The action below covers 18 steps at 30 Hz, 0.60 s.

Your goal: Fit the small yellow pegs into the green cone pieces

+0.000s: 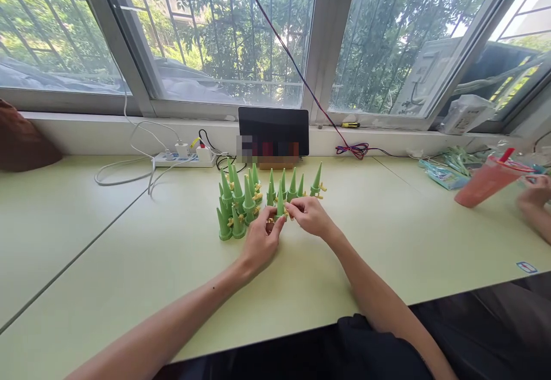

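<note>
My left hand [260,239] is closed around the base of a green watering spike [280,203], which stands upright with its point up. From the other side my right hand [313,218] pinches at the spike's small yellow valve [286,212], with thumb and finger pressed together. The fingers partly hide the valve and the base. To the left stands a close cluster of several similar green spikes [248,201] with yellow valves. Behind my hands are several more spikes [293,182], and one spike [316,179] stands at the right end.
A tablet [274,130] leans by the window sill. At the back left lies a power strip [185,160] with white cables. On the right, another person's hand [536,193] is at a tilted red cup [493,179]. A yellow cutter [350,124] rests on the sill.
</note>
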{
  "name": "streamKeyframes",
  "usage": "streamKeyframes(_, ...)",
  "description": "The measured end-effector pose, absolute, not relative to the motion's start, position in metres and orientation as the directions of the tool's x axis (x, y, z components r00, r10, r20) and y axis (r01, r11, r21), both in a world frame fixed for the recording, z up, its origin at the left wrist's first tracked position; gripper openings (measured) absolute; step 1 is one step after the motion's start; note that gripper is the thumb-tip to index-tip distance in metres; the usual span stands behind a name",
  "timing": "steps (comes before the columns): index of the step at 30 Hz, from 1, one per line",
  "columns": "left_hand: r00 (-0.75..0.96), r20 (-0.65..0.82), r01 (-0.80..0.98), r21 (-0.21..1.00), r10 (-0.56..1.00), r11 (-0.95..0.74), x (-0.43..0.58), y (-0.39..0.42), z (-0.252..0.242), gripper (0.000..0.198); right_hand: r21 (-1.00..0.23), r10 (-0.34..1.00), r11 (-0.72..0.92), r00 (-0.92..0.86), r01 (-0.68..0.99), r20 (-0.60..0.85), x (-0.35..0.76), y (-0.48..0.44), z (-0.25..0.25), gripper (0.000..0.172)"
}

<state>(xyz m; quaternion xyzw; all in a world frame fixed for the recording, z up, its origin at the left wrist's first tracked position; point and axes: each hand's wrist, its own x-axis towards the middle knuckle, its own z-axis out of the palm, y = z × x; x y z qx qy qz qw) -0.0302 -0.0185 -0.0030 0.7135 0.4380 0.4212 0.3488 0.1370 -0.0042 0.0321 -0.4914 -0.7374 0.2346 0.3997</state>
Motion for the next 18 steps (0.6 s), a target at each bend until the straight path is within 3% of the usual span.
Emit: streamKeyframes(18,0.269,0.273,0.310,0.884,0.924,-0.351,-0.0288,-0.0183,0.0000,0.030,-0.699,0.892,0.451,-0.269,0.555,0.362,0.1395,-0.0049,0.0306,0.039)
